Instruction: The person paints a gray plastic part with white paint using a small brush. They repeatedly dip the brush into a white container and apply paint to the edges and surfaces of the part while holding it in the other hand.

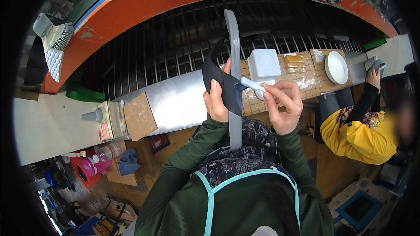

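Observation:
My left hand (pixel 215 101) is closed around a slipper, with the thumb on its wide black strap (pixel 222 76). The slipper's long grey sole (pixel 235 52) stands edge-on, one end up and the other toward my lap. Between the thumb and fingers of my right hand (pixel 285 105) is a small brush (pixel 252 84) with a pale handle. Its dark tip touches the strap's right-hand edge. Just behind the brush, a white plastic tub (pixel 264 63) stands on the worktop, and a round white piece (pixel 261 92) is partly hidden by my fingers.
A metal sheet (pixel 179 100) and brown cardboard (pixel 139 116) lie to the left. Rightward are a yellow block (pixel 294 63) and a white bowl (pixel 336 67). Beyond runs a rack of metal rods (pixel 144 61) under an orange frame (pixel 131 13). A co-worker in yellow (pixel 363 133) sits at right.

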`<state>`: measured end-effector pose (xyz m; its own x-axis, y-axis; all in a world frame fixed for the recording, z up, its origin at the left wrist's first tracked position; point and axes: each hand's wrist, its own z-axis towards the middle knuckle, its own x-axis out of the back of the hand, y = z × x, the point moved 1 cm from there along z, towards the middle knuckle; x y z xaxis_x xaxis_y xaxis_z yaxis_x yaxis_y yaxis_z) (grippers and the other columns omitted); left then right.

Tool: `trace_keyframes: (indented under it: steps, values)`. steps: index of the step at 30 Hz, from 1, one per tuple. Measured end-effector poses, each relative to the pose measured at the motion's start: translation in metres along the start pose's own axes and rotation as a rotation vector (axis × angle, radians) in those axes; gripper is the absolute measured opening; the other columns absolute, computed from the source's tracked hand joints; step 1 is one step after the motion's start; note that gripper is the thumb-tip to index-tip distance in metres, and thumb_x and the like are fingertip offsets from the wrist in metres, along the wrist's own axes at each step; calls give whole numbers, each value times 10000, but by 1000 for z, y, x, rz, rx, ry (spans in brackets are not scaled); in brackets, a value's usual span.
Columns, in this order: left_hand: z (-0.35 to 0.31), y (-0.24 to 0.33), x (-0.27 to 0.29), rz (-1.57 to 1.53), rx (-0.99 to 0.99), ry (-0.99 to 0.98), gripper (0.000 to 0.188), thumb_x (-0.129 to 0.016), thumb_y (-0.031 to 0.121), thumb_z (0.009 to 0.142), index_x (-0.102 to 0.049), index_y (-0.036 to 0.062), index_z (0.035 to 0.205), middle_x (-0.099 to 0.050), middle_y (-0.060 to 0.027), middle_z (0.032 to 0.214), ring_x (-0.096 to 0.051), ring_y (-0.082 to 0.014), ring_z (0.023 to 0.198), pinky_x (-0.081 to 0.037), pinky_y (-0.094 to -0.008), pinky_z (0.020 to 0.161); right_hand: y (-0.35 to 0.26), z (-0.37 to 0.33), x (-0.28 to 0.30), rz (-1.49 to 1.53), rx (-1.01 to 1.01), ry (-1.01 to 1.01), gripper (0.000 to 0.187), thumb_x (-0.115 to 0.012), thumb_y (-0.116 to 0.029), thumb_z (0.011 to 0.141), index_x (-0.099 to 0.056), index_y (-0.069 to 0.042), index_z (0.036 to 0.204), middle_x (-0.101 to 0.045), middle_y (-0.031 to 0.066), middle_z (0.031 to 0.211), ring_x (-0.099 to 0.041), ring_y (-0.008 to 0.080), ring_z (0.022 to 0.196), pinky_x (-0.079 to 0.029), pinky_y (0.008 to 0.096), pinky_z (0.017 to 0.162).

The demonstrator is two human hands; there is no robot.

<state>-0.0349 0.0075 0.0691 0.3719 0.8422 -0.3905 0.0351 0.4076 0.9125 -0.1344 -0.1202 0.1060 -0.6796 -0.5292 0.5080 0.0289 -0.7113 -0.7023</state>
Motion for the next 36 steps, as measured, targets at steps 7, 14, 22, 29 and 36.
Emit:
trace_keyframes:
  steps: [7,14,22,29,36]
  values:
    - [-1,0,1,8,11,-46,596,-224,323,971,-426,-106,1332,-474,-204,1359,-431,-240,1269,-293,-299,1059,-5,9,5,-290,216,120,258,-762,-87,697,-737,-133,950,-584,3,890,-512,121,725,-280,307,756]
    - [4,2,0,-62,-3,-74,587,-224,316,975,-421,-99,1340,-477,-183,1362,-438,-207,1253,-301,-287,1047,-1,20,7,-186,258,72,264,-772,-100,685,-736,-135,944,-585,-6,864,-517,117,723,-266,308,728]
    - [8,5,-1,-50,25,-91,600,-232,339,979,-407,-102,1347,-451,-192,1381,-414,-221,1278,-284,-294,1064,2,23,16,-137,232,-70,240,-768,-112,690,-741,-135,928,-581,-14,831,-515,117,666,-269,308,719]
    - [11,4,-4,-79,-6,-100,593,-223,321,988,-384,-120,1350,-429,-202,1398,-402,-227,1287,-268,-294,1074,1,20,21,-141,257,-119,229,-762,-108,686,-738,-127,912,-582,-12,827,-509,121,667,-265,309,702]
    - [15,7,-4,-1,-7,-93,596,-208,316,991,-384,-129,1346,-432,-196,1398,-422,-209,1257,-279,-278,1055,-2,15,25,-127,262,-164,225,-755,-106,690,-732,-128,913,-581,-17,826,-495,120,663,-256,315,693]
